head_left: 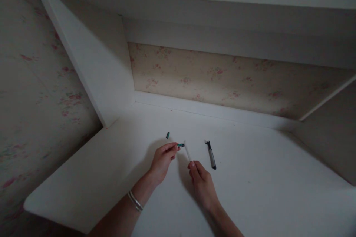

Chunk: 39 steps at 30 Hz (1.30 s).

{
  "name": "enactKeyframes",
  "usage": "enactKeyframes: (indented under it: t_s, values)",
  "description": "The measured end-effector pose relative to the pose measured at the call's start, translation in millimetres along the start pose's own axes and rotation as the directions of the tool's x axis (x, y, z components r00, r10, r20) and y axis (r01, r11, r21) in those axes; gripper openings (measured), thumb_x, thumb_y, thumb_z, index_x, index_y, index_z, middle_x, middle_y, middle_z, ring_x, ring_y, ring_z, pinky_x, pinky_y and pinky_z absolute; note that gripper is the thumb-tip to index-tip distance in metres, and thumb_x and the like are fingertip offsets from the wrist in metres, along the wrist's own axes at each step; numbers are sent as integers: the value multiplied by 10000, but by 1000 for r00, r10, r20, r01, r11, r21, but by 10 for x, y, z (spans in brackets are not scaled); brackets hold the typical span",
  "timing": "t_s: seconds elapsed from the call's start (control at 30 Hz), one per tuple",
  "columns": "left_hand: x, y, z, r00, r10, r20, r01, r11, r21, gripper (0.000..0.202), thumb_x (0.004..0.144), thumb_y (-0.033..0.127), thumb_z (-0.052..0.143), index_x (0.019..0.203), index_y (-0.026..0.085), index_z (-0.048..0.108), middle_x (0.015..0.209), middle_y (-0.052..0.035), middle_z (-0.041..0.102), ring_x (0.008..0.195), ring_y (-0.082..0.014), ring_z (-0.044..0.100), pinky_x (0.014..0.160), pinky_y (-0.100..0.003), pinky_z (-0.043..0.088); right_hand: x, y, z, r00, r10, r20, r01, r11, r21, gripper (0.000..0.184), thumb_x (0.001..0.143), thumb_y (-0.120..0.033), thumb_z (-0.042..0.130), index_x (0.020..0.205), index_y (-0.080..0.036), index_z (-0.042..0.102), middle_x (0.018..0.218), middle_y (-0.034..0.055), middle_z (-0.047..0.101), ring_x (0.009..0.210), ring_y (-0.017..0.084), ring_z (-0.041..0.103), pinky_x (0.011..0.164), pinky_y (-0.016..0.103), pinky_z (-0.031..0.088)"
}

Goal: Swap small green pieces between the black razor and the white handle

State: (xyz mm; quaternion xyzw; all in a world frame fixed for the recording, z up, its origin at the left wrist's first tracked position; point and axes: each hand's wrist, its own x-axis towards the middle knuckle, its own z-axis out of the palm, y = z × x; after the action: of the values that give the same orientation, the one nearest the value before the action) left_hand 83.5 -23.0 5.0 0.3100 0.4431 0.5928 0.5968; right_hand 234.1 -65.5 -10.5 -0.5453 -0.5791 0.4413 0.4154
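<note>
My left hand point(162, 161) pinches a small green pen part point(181, 145) at its fingertips above the white desk point(258, 189). My right hand point(202, 182) holds a thin white pen barrel point(188, 152) that points up and away, its tip close to the green part. A small green cap point(167, 135) lies on the desk just beyond my left hand. A dark pen point(211, 154) lies on the desk to the right of the white barrel, apart from both hands.
The desk sits in a white alcove with a side panel point(91, 59) at the left and floral wallpaper point(222, 77) behind. A shelf point(278, 0) overhead carries a red item and clear plastic. The desk's front-left edge point(55, 207) drops off.
</note>
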Motion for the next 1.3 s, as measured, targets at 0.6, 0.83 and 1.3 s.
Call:
enactKeyframes:
  t_s: [0.6,0.83,1.3]
  values:
    - [-46,109,38,983,-113,146,142,969,-203,170,586,147,785,747,128,735,737,-38,678,665,-95,533,629,-213,393,-35,-141,-10,993,-77,85,88,987,-132,389,924,-490,355,750,-187,526,617,-31,445,596,134,409,550,227,311]
    - [-39,107,25,992,-104,77,118,971,-206,215,549,170,814,750,136,745,783,-74,710,817,-161,605,716,-246,400,-20,-85,-21,998,-63,-14,61,992,-113,389,918,-507,362,765,-188,524,600,-42,416,564,128,379,526,230,292]
    - [-11,67,-8,992,-64,114,84,979,-186,183,597,136,753,780,138,740,777,-62,706,748,-145,579,700,-253,388,-51,-177,-20,988,-65,138,83,988,-128,388,921,-501,361,745,-192,517,621,-35,436,597,136,402,543,223,308]
